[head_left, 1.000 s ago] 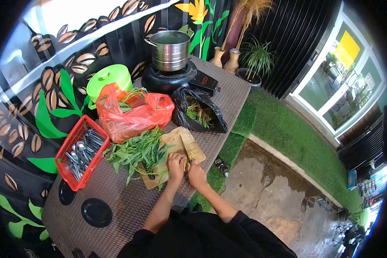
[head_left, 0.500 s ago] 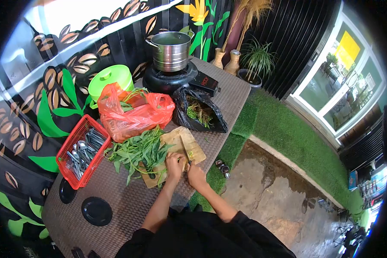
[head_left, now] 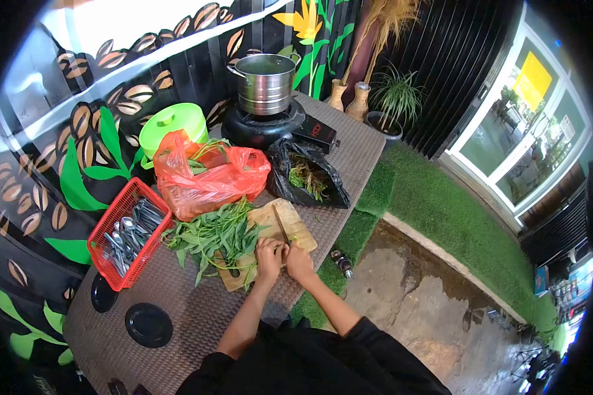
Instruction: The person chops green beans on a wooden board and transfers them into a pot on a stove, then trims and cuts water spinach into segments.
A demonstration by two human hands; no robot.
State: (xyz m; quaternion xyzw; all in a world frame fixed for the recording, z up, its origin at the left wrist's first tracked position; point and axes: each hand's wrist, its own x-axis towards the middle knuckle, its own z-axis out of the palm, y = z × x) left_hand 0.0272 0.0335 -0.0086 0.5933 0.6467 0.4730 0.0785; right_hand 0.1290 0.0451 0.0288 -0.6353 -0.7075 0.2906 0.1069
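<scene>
My right hand [head_left: 299, 261] is closed round the handle of a knife [head_left: 280, 220], whose blade points away from me over the wooden cutting board [head_left: 265, 216]. Close beside it, my left hand [head_left: 269, 259] is curled shut at the right end of a heap of leafy green vegetables [head_left: 215, 234]. Its fingers seem to grip some of the stems, though most of what they hold is hidden. The heap covers the board's left part and spills onto the table. A few small green bits lie by the blade.
Behind the board sit a red plastic bag [head_left: 207, 181] with greens and a black bag [head_left: 313, 168] of trimmings. A steel pot [head_left: 265, 85] stands on a stove [head_left: 254, 128]. Leftward are a red cutlery basket [head_left: 116, 284], a green lidded pot [head_left: 172, 125] and a black plate [head_left: 149, 324].
My hands have come closer together, the right one shifting slightly up and to the left with the knife. The whole view has moved a little.
</scene>
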